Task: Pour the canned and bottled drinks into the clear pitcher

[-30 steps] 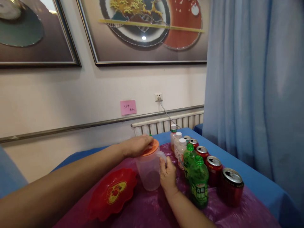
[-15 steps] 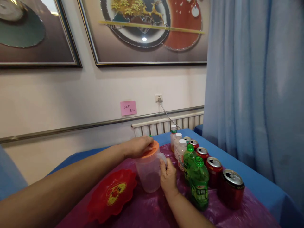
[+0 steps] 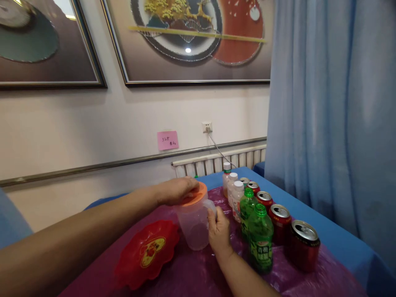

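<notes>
A translucent plastic pitcher (image 3: 193,229) stands upright on the purple sheet, topped by an orange lid (image 3: 198,197). My left hand (image 3: 179,190) reaches across from the left and lies over the lid, its fingers bent down onto the top; some fingertips are hidden. On the pitcher's right side, my right hand (image 3: 220,231) is wrapped round the handle (image 3: 210,205), thumb on top. Left of the pitcher is a red scalloped plastic tray (image 3: 130,251) with a yellow printed design. No liquid can be made out inside the pitcher.
Close to my right hand stand uncapped green bottles (image 3: 260,243) and several white-capped bottles (image 3: 237,202). A row of opened red drink cans (image 3: 305,247) runs beside them. Purple plastic (image 3: 198,276) covers the blue tablecloth (image 3: 343,243). A blue curtain (image 3: 324,103) hangs at right.
My left hand has flattened and its fingers have settled lower over the orange lid. My right hand keeps its hold on the handle, and the pitcher stands in the same place.
</notes>
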Tool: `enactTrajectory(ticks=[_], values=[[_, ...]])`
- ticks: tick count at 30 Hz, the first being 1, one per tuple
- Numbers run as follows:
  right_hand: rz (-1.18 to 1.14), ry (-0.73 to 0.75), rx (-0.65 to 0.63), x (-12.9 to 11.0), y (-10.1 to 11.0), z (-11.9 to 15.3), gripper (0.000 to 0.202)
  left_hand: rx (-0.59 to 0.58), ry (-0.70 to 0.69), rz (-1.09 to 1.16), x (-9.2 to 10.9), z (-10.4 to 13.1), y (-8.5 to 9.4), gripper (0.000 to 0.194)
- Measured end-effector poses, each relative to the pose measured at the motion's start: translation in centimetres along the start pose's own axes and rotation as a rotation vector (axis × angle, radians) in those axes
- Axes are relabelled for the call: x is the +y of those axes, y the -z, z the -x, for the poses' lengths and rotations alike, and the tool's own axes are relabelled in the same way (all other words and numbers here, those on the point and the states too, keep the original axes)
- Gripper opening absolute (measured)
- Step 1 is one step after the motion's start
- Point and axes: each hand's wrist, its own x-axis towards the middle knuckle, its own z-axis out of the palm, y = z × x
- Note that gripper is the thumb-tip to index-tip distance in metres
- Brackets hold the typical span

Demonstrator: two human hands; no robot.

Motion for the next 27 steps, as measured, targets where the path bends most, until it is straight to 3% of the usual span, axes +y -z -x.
enactTrajectory(ticks=[10,21,27], values=[[0.027,-0.034,0.042,0.4,-0.1,-0.4,0.040,0.001,0.120,0.054,0.6,0.0,0.2,0.011],[0.008,-0.042,0.031,0.1,0.0,-0.3,0.039,0.024,0.134,0.026,0.3,0.2,-0.1,0.016],[-0.002,-0.047,0.019,0.1,0.0,-0.1,0.038,0.013,0.054,0.018,0.9,0.9,0.0,0.019]])
